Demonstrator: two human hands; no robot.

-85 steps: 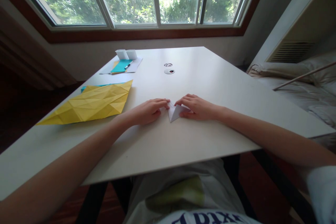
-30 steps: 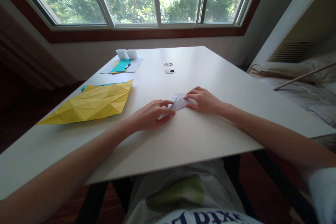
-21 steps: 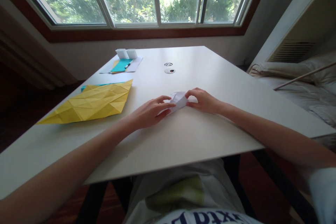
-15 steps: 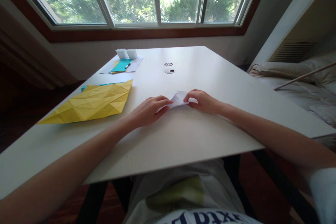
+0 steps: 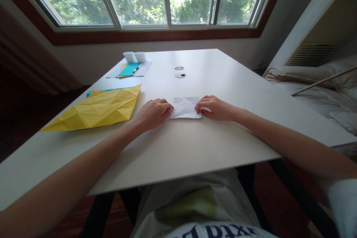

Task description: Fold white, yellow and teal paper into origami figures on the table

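A small folded sheet of white paper (image 5: 184, 109) lies on the white table between my hands, with creases and layered flaps on its upper face. At its left edge, my left hand (image 5: 156, 112) has its fingers curled together, fingertips on the paper's side. My right hand (image 5: 212, 108) pinches the right edge between thumb and fingers, the wrist resting on the table. Some of the paper's right edge is hidden under those fingers.
To the left lies a large creased yellow paper (image 5: 100, 109) over a blue-green sheet (image 5: 89, 93). Farther back are a teal paper (image 5: 129, 69), a pen (image 5: 137, 68) and two white containers (image 5: 140, 57). Two round table inserts (image 5: 180, 75) sit beyond the paper.
My left hand has shifted slightly left. The white paper, tilted and partly covered before, now lies flatter and squarer, with more of its folded face showing. The right hand has barely moved.
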